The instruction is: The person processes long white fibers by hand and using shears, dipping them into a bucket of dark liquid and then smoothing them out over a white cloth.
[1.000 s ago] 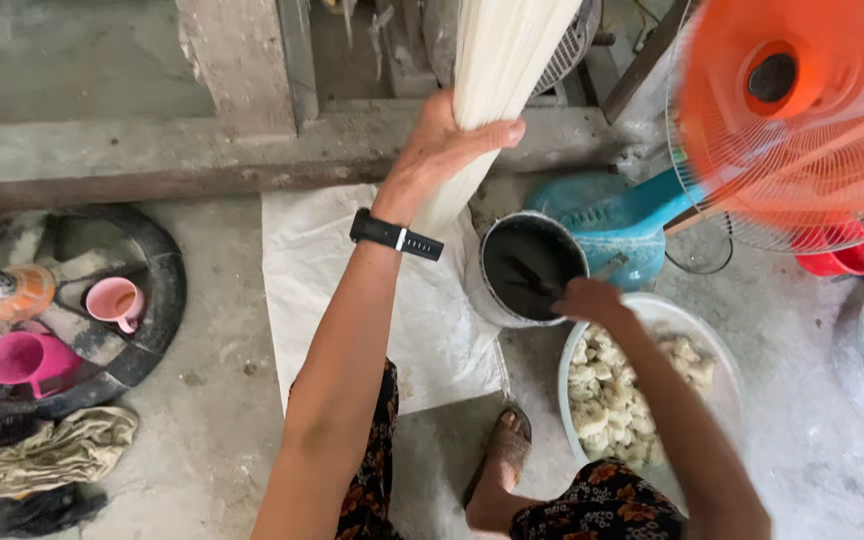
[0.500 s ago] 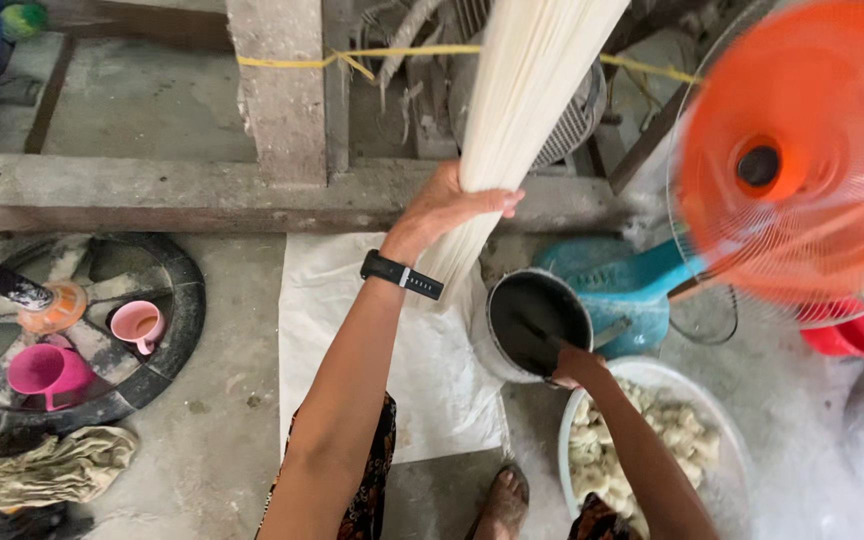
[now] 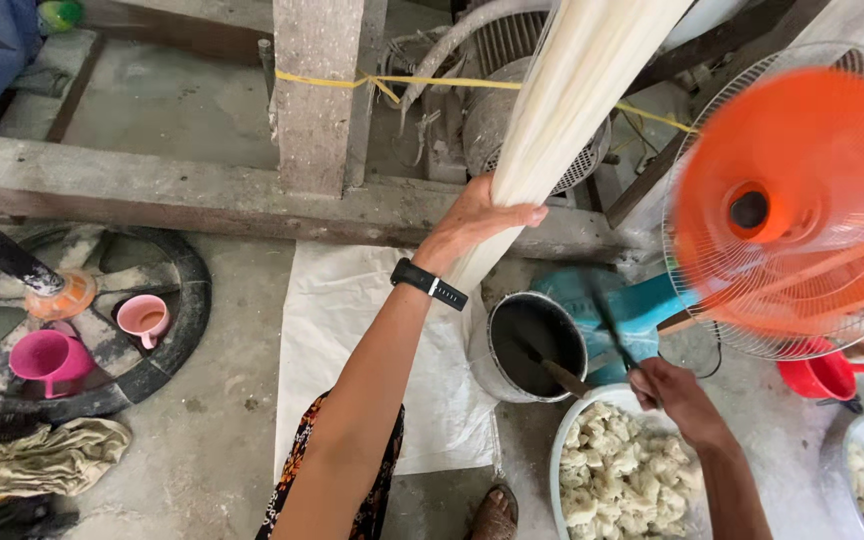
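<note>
A thick hanging bundle of pale cream strands (image 3: 577, 95) slants down from the top of the view. My left hand (image 3: 477, 222), with a black watch at the wrist, is closed around the bundle's lower part. My right hand (image 3: 674, 392) grips a thin dark stick (image 3: 607, 320) above a white basin (image 3: 564, 455) filled with whitish lumps. Just left of it stands a round pot (image 3: 537, 345) with a dark inside and a stick leaning in it. A white sheet (image 3: 352, 330) is spread on the concrete floor under my left arm.
A spinning orange fan (image 3: 792, 200) in a wire cage stands at right, a red bucket (image 3: 822, 375) below it. At left, a dark wheel (image 3: 187, 300) holds two pink cups (image 3: 142, 318). A concrete post (image 3: 317, 95) and beam, a motor and rags surround this spot.
The view has tilted upward. My left hand slid higher up the bundle. My right hand moved from the dark pot's edge to the right, over the basin, now gripping a stick.
</note>
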